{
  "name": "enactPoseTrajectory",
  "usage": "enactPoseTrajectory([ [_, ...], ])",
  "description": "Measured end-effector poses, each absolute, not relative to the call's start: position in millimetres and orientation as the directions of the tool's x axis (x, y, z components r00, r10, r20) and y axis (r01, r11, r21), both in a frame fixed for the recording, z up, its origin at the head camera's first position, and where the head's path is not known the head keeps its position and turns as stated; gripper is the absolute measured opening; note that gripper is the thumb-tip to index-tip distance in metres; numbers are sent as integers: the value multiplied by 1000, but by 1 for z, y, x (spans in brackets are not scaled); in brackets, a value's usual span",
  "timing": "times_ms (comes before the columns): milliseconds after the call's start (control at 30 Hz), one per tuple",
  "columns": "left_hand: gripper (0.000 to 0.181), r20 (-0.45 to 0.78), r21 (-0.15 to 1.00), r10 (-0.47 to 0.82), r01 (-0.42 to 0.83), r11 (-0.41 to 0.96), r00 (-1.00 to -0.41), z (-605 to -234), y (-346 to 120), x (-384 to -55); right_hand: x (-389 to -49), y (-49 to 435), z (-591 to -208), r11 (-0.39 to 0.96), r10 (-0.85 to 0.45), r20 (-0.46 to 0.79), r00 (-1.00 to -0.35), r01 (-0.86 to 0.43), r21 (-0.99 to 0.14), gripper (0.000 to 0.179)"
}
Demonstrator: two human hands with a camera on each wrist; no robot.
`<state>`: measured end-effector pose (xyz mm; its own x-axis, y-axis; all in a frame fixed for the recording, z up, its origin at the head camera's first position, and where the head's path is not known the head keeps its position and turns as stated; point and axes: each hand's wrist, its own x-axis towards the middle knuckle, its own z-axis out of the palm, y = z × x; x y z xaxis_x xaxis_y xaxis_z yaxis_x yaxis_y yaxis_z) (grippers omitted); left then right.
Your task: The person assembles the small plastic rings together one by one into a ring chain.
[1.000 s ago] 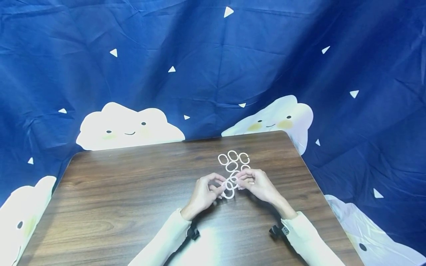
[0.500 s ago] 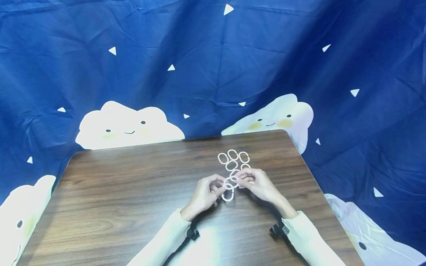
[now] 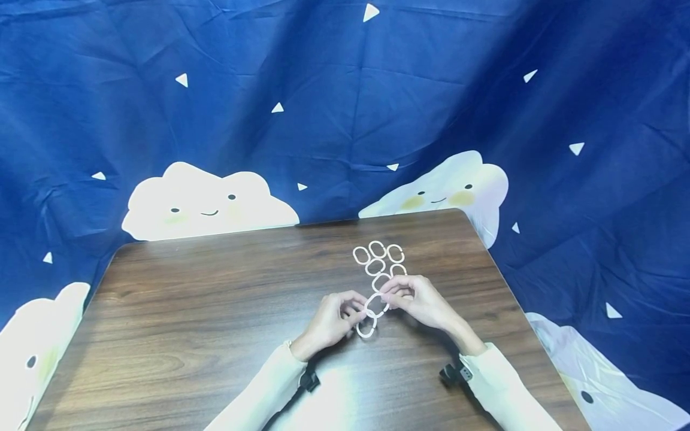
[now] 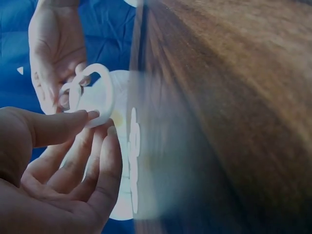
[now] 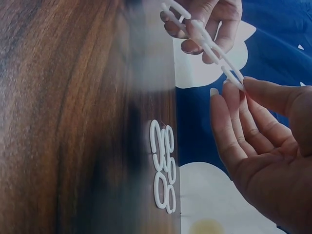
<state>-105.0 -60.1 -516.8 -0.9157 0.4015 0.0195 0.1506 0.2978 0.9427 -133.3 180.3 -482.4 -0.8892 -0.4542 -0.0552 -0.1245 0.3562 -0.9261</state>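
Observation:
White plastic oval curtain rings, each with a gap, are the things being handled. In the head view my left hand (image 3: 330, 320) pinches two linked rings near where they cross, the lower ring (image 3: 375, 327) hanging towards me. My right hand (image 3: 421, 299) pinches the upper ring (image 3: 365, 306) by its far right side. Seen from the left wrist, the thumb and fingers grip a ring (image 4: 111, 92) joined to what the right hand holds. The right wrist view shows the linked rings (image 5: 207, 41) stretched between both hands, above the table. My fingers partly hide the joins.
Several loose curtain rings (image 3: 354, 256) lie in a cluster on the wooden table (image 3: 215, 311), just beyond my hands. Behind the table's far edge hangs a blue cloth (image 3: 323, 90) printed with white clouds. A small black camera sits at each wrist.
The held rings and left hand have come slightly towards me. Three overlapping outlines between the hands now show as two, the upper spread wider and the lower hanging nearer me. Loose rings stay put.

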Motion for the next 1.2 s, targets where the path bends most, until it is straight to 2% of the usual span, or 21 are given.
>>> enactPoseTrajectory([
  [333,19,11,909,453,198,367,-891,-527,-60,-100,-129,177,-485,394,-507,-36,-861,-195,-898,14],
  [567,19,35,904,458,224,364,-888,-528,-61,-99,-125,177,-484,397,-516,-20,-856,-218,-892,10],
  [967,17,85,950,351,182,254,-932,-516,-60,-103,-126,177,-487,383,-530,-19,-848,-220,-897,12],
  [1200,12,92,947,363,195,257,-927,-513,-59,-104,-128,177,-488,377,-517,-37,-855,-189,-907,14],
])
